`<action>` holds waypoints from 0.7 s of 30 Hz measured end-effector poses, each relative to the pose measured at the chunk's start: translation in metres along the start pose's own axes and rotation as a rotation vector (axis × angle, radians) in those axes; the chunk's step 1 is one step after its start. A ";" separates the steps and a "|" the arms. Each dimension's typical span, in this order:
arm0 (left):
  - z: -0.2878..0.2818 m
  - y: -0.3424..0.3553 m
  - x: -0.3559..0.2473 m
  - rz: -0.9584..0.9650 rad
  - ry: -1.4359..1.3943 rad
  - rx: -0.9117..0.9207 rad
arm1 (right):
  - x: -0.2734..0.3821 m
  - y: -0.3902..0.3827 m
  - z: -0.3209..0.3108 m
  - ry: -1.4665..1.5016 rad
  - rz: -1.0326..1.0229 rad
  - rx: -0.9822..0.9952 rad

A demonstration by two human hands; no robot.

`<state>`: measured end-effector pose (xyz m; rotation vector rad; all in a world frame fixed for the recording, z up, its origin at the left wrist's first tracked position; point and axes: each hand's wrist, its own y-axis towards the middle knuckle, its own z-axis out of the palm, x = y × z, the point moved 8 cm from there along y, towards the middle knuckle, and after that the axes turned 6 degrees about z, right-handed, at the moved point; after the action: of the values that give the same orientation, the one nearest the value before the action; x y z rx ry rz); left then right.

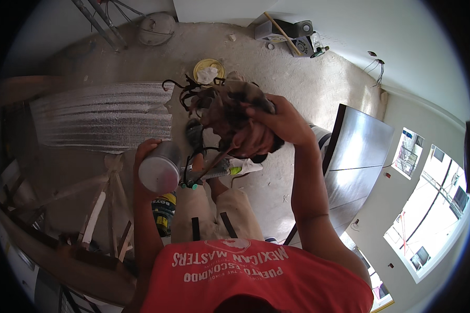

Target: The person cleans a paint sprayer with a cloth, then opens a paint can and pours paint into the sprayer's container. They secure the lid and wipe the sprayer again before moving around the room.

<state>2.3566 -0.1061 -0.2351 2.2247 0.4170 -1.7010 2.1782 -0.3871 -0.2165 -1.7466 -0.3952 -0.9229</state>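
Note:
My left hand (pixel 148 150) is wrapped round the side of a grey cylindrical can (pixel 164 166), whose pale round end faces up toward me. Higher and to the right, my right hand (pixel 288 121) grips a crumpled bundle of stained rags (pixel 235 112), brown, black and tan, with thin dark strips dangling from its left side. The fingers press into the cloth and some of them are hidden by it. Below the bundle show a grey tool with a bright green band (pixel 236 170) and a white rag (pixel 251 166). Cords with green tips (pixel 189 185) hang beside the can.
A silvery ribbed sheet (pixel 104 117) lies at left, above a wooden trestle (pixel 107 193). A yellow-rimmed round container (pixel 196 70) holds white cloth. A glossy dark panel (pixel 360 151) stands at right. At the back are boxes (pixel 297 44) and a round disc (pixel 156 28).

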 end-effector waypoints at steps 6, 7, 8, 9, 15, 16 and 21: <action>-0.020 0.022 0.009 0.009 -0.011 -0.028 | -0.007 -0.064 -0.058 0.583 -0.094 0.001; -0.022 0.026 0.010 0.007 -0.012 -0.044 | -0.009 -0.075 -0.063 0.667 -0.142 -0.034; -0.023 0.028 0.011 0.002 -0.013 -0.064 | -0.011 -0.085 -0.067 0.746 -0.192 -0.062; -0.026 0.029 0.012 -0.003 -0.015 -0.084 | -0.015 -0.093 -0.069 0.814 -0.233 -0.085; -0.016 0.046 0.030 -0.028 -0.053 -0.009 | -0.024 -0.112 -0.084 0.995 -0.388 -0.295; -0.015 0.044 0.035 -0.048 -0.062 -0.016 | -0.018 -0.104 -0.089 0.990 -0.395 -0.332; -0.008 0.033 0.035 -0.093 -0.029 -0.043 | 0.026 -0.020 -0.082 0.645 -0.314 -0.543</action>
<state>2.3859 -0.1314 -0.2649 2.1784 0.5525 -1.7509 2.1496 -0.4592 -0.1739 -1.7527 0.0209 -1.8801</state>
